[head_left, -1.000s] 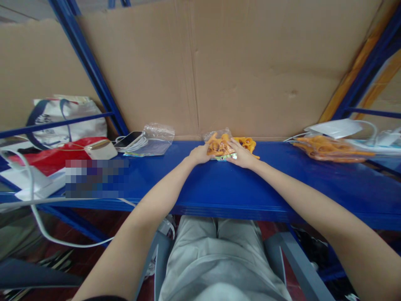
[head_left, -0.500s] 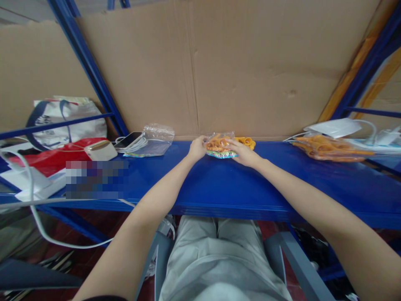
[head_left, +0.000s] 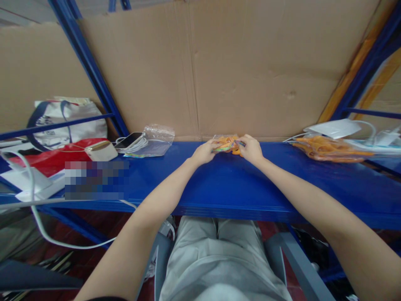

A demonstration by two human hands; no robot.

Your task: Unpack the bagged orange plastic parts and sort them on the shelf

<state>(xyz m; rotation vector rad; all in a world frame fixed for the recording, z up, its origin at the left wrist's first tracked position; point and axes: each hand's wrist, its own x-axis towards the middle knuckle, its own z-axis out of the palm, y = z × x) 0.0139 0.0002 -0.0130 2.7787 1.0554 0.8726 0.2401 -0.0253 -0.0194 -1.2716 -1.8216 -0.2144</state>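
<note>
You have a small clear bag of orange pieces point(head_left: 224, 143) between your two hands, close to the back edge of the blue tabletop point(head_left: 216, 184). Your left hand point(head_left: 203, 153) grips the bag's left end, fingers bent in narrowly on the plastic. Your right hand point(head_left: 251, 149) has its fingertips drawn together at the bag's right end, pinching there – exactly how much plastic lies between them is too small to tell. The bag's near edge shows a strip of bright, many-coloured print.

Just below the right fingertips, on the near side of your grip, an orange piece point(head_left: 236, 153) shows, partly covered by the bag and hand; whether it lies inside or outside the plastic, you cannot tell from here. Directly behind the grip stands the cardboard sheet point(head_left: 250, 75).

Left of your grip, well apart from it, lies a clear plastic bag point(head_left: 159, 140), with a phone point(head_left: 131, 140) on a coiled white cable point(head_left: 138, 146) beside it. Farther left come a red bag point(head_left: 67, 155) and a white tote bag point(head_left: 75, 123) with navy trim. Well to the right of your grip rests a larger bag of orange parts point(head_left: 328, 148), a white device point(head_left: 336, 128) just behind it.
</note>
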